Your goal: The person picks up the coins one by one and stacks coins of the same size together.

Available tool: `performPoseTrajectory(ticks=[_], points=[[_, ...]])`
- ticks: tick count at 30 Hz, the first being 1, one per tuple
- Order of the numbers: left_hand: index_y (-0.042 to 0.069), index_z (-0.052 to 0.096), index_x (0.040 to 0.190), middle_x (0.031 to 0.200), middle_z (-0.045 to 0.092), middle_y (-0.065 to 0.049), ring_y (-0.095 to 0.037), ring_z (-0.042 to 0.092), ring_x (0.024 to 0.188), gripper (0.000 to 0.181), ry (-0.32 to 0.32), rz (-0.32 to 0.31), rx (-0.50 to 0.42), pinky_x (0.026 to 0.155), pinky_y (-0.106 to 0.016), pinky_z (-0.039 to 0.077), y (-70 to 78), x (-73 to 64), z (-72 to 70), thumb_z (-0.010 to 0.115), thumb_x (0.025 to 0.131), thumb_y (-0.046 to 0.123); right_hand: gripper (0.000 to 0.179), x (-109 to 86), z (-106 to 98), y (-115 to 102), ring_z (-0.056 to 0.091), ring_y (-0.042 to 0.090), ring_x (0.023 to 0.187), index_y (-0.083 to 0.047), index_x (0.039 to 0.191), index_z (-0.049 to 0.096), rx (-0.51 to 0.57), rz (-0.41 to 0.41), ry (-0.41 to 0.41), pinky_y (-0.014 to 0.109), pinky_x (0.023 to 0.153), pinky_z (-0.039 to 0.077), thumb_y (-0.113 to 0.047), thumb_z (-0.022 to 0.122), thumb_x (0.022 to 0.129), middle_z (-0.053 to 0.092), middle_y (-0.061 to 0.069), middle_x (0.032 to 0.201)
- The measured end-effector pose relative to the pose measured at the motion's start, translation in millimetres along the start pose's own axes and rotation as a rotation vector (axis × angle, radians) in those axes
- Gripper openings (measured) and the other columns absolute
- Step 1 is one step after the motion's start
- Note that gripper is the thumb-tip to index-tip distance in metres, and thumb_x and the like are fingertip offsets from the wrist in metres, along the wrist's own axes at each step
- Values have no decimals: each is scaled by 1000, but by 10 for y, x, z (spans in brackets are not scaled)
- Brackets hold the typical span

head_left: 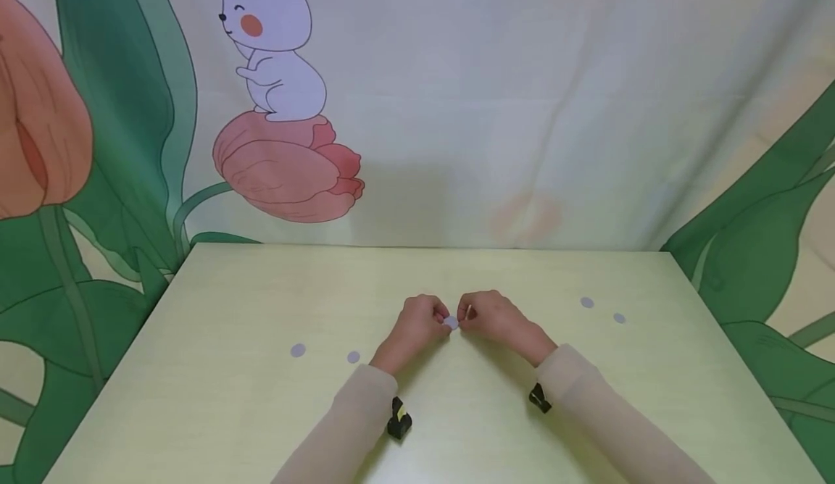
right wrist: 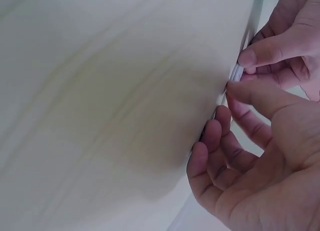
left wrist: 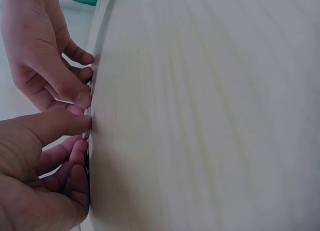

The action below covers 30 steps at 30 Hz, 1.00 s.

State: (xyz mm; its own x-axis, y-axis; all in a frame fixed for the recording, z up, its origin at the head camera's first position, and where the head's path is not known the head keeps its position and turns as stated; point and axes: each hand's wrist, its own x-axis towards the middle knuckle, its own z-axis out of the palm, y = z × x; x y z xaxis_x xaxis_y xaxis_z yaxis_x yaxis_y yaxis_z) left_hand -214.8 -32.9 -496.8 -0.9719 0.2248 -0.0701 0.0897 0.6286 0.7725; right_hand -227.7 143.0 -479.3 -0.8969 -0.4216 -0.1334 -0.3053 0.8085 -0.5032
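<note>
Head view caught two hands meeting above a pale yellow tabletop (head_left: pixel 215 288), fingertips turned inward to one small pale grey disc (head_left: pixel 451 322). The left hand (head_left: pixel 417 324) pinched the disc at its left side between thumb and fingertips, and the right hand (head_left: pixel 499 317) gripped its right edge in much the same way, so the disc sat between the two, close to the table surface (whether it touched that surface could not be told). Both wrist views showed it nearly edge-on, a thin pale sliver at the thumb tips, with the remaining fingers of each hand curled in beside it. Off to the left, well apart from the hands, lay a flat grey circle (head_left: pixel 298 350) and a smaller grey circle (head_left: pixel 354 357), the smaller one nearer the left hand. To the right, farther back, lay a third circle (head_left: pixel 587 302) and, just beside it, a fourth circle (head_left: pixel 620 318). Beige sleeves (head_left: pixel 613 411) covered the forearms. Behind the table hung a printed cloth (head_left: pixel 457 107) with a white rabbit (head_left: pixel 287 85) on a pink tulip (head_left: pixel 287 165)
</note>
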Motion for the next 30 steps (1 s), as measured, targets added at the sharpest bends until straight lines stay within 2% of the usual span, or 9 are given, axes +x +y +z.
performPoseTrajectory(ticks=[7, 15, 23, 30], points=[[-2, 71, 94, 78, 62, -3, -15, 54, 73, 15, -3, -17, -7, 69, -26, 47, -6, -9, 0, 80, 82, 1, 8, -36, -76, 135, 56, 15, 80, -9, 98, 71, 2, -77, -12, 31, 74, 49, -4, 69, 92, 66, 0, 87], [-1, 70, 93, 79, 60, -3, -16, 53, 74, 17, -2, -25, -8, 69, -27, 46, -25, 7, 42, 80, 80, 0, 13, -177, -315, 562, 57, 16, 78, -6, 102, 71, -2, -53, 64, 30, 69, 49, -2, 62, 93, 66, 2, 89], [-1, 70, 94, 80, 60, -3, -16, 53, 74, 16, 3, -37, 5, 68, -28, 47, 6, -6, 30, 80, 81, 0, 11, -401, -637, 964, 61, 22, 83, -2, 104, 69, -10, 23, 144, 34, 72, 50, -3, 63, 94, 67, 6, 90], [-3, 71, 94, 82, 64, -5, -17, 57, 75, 17, 8, -24, 5, 70, -30, 51, 23, -8, 25, 80, 80, 0, 14, -611, -793, 1270, 61, 26, 90, -1, 108, 69, -40, 115, 146, 40, 78, 51, -5, 62, 96, 67, 9, 96]])
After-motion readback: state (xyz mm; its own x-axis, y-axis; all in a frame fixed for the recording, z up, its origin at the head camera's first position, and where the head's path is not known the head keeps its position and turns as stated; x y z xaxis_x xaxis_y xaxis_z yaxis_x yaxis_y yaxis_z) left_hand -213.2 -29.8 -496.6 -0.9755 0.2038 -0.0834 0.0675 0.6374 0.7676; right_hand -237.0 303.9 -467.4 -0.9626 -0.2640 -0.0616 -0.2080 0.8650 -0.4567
